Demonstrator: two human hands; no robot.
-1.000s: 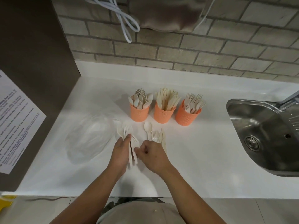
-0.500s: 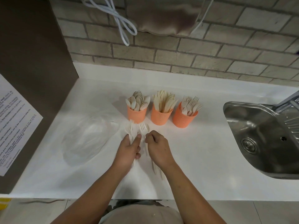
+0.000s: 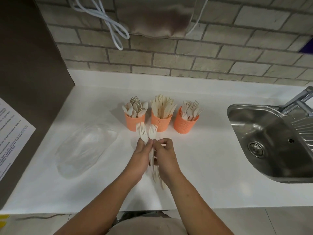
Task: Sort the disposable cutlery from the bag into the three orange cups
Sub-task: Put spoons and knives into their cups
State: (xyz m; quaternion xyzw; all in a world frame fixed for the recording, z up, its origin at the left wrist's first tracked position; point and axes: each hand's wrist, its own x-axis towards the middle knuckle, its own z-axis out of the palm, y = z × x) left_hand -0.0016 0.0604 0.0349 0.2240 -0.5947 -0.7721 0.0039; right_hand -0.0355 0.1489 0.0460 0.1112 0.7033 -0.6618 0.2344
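Three orange cups stand in a row on the white counter (image 3: 211, 158): the left cup (image 3: 135, 121) holds spoons, the middle cup (image 3: 160, 122) holds knives, the right cup (image 3: 184, 124) holds forks. Just in front of them my left hand (image 3: 141, 156) grips a few cream forks (image 3: 144, 134), tines pointing at the cups. My right hand (image 3: 165, 154) pinches another fork (image 3: 153, 132) against that bunch. More cutlery (image 3: 156, 175) shows blurred below and between my hands. The clear plastic bag (image 3: 84, 148) lies flat to the left.
A steel sink (image 3: 274, 143) with a tap (image 3: 299, 100) is set into the counter at the right. A dark panel with a printed sheet (image 3: 11, 133) stands at the left. White cables (image 3: 108, 22) and a cloth hang on the brick wall behind.
Both hands lifted forks off the counter and brought them together, tines up, closer to the cups. The loose cutlery that lay on the counter is now gathered in my hands.
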